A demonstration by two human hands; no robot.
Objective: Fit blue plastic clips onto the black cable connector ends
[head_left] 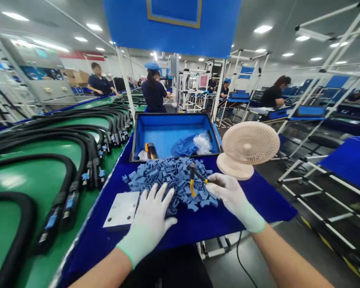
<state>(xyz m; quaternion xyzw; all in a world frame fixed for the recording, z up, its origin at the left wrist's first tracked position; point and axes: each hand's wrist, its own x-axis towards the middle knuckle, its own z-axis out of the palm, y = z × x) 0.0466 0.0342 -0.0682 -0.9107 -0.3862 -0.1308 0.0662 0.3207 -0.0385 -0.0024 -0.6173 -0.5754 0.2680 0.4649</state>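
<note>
My left hand, in a white glove, is open with its fingers spread over the near left edge of a heap of small blue plastic clips. Beside it lies a flat silver metal plate with dark holes, partly covered by the hand. My right hand, also gloved, pinches one handle end of a pair of pliers with yellow grips. Their dark head points away from me, over the heap, and the handles are spread apart.
Behind the heap stands a blue bin holding a dark-and-orange bottle-like item and crumpled plastic. A beige fan is at the right on the blue table. Black hoses cover a green bench at left. Several people work farther back.
</note>
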